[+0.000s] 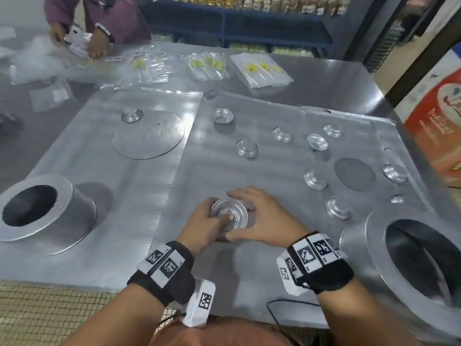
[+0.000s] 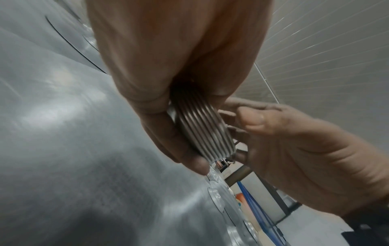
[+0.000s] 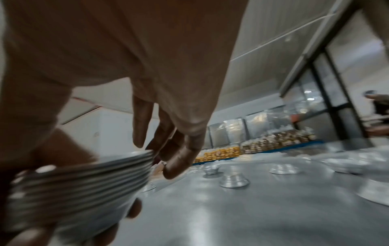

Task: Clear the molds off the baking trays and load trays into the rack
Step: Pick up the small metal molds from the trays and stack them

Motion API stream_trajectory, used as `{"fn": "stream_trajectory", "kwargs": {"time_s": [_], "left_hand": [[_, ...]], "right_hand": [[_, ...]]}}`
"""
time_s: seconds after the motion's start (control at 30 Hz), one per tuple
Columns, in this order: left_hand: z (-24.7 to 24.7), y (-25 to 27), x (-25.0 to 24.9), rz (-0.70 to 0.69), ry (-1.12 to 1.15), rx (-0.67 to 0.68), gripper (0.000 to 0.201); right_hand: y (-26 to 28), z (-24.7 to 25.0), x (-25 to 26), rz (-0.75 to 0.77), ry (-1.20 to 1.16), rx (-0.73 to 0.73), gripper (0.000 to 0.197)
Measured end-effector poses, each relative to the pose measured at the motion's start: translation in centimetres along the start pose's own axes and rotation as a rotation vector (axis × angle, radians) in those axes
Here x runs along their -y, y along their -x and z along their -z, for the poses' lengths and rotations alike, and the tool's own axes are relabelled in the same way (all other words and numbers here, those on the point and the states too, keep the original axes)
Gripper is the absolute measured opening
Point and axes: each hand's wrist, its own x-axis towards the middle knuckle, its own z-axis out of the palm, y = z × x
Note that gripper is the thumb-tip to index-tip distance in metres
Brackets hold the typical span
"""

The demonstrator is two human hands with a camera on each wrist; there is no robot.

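A stack of small aluminium molds [image 1: 229,215] is held just above the near part of the middle baking tray [image 1: 212,166]. My left hand [image 1: 212,222] grips the stack from the left, thumb pressed into the top mold. My right hand [image 1: 245,216] cups it from the right, thumb on the near rim and fingers over the far rim. The left wrist view shows the stack's ribbed rims [image 2: 202,129] between my palm and fingers. In the right wrist view the blurred stack [image 3: 80,183] sits at lower left. Several loose small molds [image 1: 246,148] lie on the middle and right trays, one [image 1: 132,115] on the left tray [image 1: 99,221].
Two large ring molds stand at the near left [image 1: 45,216] and near right [image 1: 411,265]. Flat discs [image 1: 149,136] [image 1: 354,174] lie on the trays. Plastic bags [image 1: 259,71] cover the table's far side, where another person's hands [image 1: 94,49] work. A carton [image 1: 436,126] stands at the right.
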Motion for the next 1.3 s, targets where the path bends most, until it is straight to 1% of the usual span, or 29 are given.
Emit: {"fn": "stream_trajectory", "kwargs": {"time_s": [0.03,0.1,0.17,0.2,0.27,0.3,0.37,0.47,0.53,0.57,0.63,0.7,0.77,0.87,0.97,1.03,1.07,1.13,1.2,1.27,1.3], "left_hand": [[-0.3,-0.1,-0.1,0.011,0.005,0.012,0.030],[-0.7,-0.3,-0.1,0.027,-0.004,0.027,0.028],[-0.9,-0.4,-0.2,0.035,-0.008,0.034,0.028],[-1.0,-0.5,-0.3,0.037,-0.009,0.043,0.028],[-1.3,-0.6,-0.3,0.041,-0.005,0.055,0.029],[-1.4,-0.5,-0.4,0.042,-0.002,0.062,0.028],[-1.6,-0.4,-0.5,0.042,0.002,0.075,0.028],[-1.8,-0.2,-0.6,0.038,-0.004,0.087,0.028],[-1.8,0.0,-0.6,0.036,-0.003,0.090,0.027],[-1.7,0.1,-0.6,0.037,0.001,0.090,0.027],[-1.5,0.2,-0.6,0.042,0.007,0.086,0.027],[-1.2,0.3,-0.5,0.043,0.006,0.076,0.027],[-0.9,0.3,-0.4,0.041,0.006,0.064,0.026],[-0.5,0.4,-0.3,0.038,0.014,0.055,0.026],[-0.4,0.5,-0.4,0.036,0.014,0.047,0.026],[-0.4,0.5,-0.4,0.034,0.009,0.045,0.026],[-0.4,0.5,-0.3,0.034,0.007,0.045,0.026],[-0.4,0.6,-0.3,0.036,0.004,0.045,0.025],[-0.3,0.6,-0.2,0.036,0.000,0.045,0.024],[-0.2,0.6,-0.2,0.033,-0.001,0.044,0.024],[-0.3,0.6,-0.2,0.033,-0.001,0.044,0.024]], "right_hand": [[0.2,0.8,-0.9,-0.046,-0.043,-0.036,0.080],[0.1,2.4,-3.3,-0.190,-0.086,-0.200,0.067],[-0.1,3.8,-6.1,-0.393,0.048,-0.387,0.059],[-0.1,4.5,-7.6,-0.530,0.148,-0.457,0.058],[0.0,5.2,-10.1,-0.793,0.273,-0.548,0.055],[0.0,5.4,-11.2,-0.894,0.279,-0.570,0.055],[-0.2,5.9,-13.2,-1.035,0.254,-0.589,0.057],[-0.7,6.5,-15.9,-1.230,0.313,-0.557,0.056],[-1.0,6.7,-17.3,-1.338,0.409,-0.468,0.050],[-1.0,6.6,-18.1,-1.362,0.454,-0.406,0.044],[-1.0,6.6,-19.3,-1.356,0.523,-0.285,0.034],[-1.0,7.1,-19.6,-1.351,0.550,-0.233,0.032],[-1.1,7.5,-20.0,-1.342,0.521,-0.281,0.034],[-1.1,7.8,-20.5,-1.312,0.451,-0.392,0.036],[-1.0,8.1,-21.0,-1.247,0.361,-0.476,0.041],[-1.1,8.1,-20.9,-1.256,0.371,-0.474,0.042],[-1.1,7.9,-20.6,-1.258,0.386,-0.444,0.042],[-1.1,7.6,-20.5,-1.240,0.438,-0.323,0.036],[-1.3,7.2,-22.2,-1.234,0.484,-0.279,0.030],[-1.8,6.7,-25.1,-1.221,0.502,-0.273,0.033],[-2.0,6.8,-25.4,-1.219,0.498,-0.289,0.034]]}}
